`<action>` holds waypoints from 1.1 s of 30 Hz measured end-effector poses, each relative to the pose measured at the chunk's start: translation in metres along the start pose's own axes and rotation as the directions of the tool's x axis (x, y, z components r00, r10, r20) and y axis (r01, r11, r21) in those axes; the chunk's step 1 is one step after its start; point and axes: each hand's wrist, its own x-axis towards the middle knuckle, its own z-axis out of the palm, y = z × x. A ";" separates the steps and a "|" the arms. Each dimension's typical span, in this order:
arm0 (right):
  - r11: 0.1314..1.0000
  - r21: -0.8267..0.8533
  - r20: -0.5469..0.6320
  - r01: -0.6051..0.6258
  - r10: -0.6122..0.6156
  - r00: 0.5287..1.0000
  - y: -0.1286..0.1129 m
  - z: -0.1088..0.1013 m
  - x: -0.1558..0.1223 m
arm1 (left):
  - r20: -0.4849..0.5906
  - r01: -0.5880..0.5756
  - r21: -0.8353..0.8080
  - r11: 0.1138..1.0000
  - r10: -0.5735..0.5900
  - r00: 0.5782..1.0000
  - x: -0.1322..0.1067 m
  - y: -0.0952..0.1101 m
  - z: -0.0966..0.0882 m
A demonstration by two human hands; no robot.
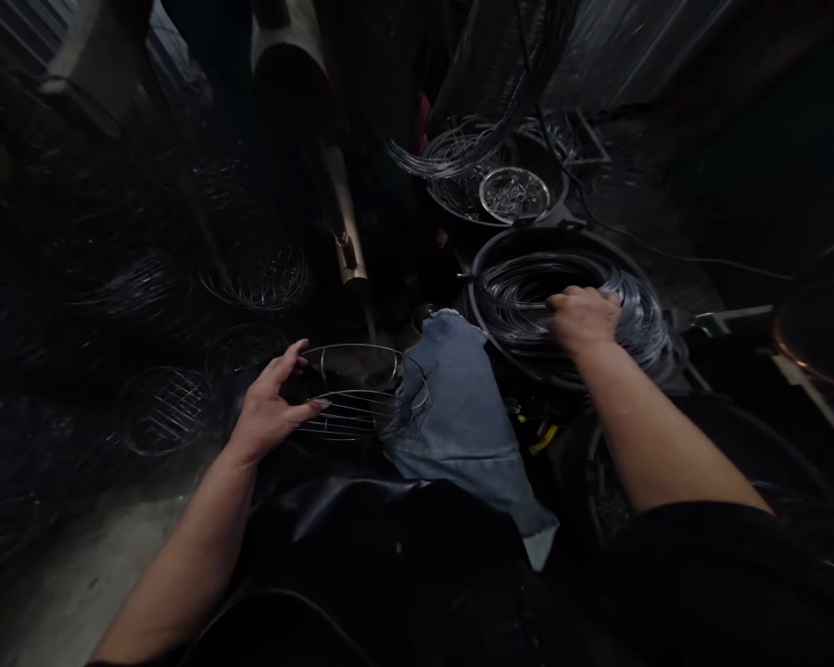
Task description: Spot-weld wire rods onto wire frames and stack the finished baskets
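Observation:
My left hand [271, 403] grips the left side of a round wire rack [351, 435], thumb at the lower wires and fingers at the upper ring. The rack has two hoops joined by short uprights, with parallel bars across the lower one. Its right side lies over a blue denim cloth [459, 398] by my lap. Over to the right, my right hand [584, 317] reaches into a dark round tub [483, 320] of stacked wire rings [514, 278]. Its fingers are curled at the rings; their tips are hidden, so how many rings they hold is unclear.
Ahead of the rack stands a machine with a copper-coloured rod [347, 222]. Behind the tub, another basin holds wire pieces and a small metal bowl [514, 195]. Finished-looking round wire grids [167, 410] lie at left. A cable [667, 252] runs across the right.

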 end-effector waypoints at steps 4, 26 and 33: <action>1.000 -0.015 -0.125 0.001 -0.003 0.992 0.014 0.005 -0.017 | -0.019 -0.034 -0.098 0.995 0.033 0.999 -0.002 -0.010 0.003; 0.988 0.103 0.053 0.114 -0.120 0.991 0.053 -0.009 -0.083 | -0.194 -0.114 -0.490 0.865 0.019 0.981 -0.040 0.075 -0.012; 0.722 0.678 -0.302 0.139 0.102 0.948 0.073 -0.056 -0.166 | 0.551 0.303 -0.667 0.681 0.177 0.815 -0.020 0.145 0.070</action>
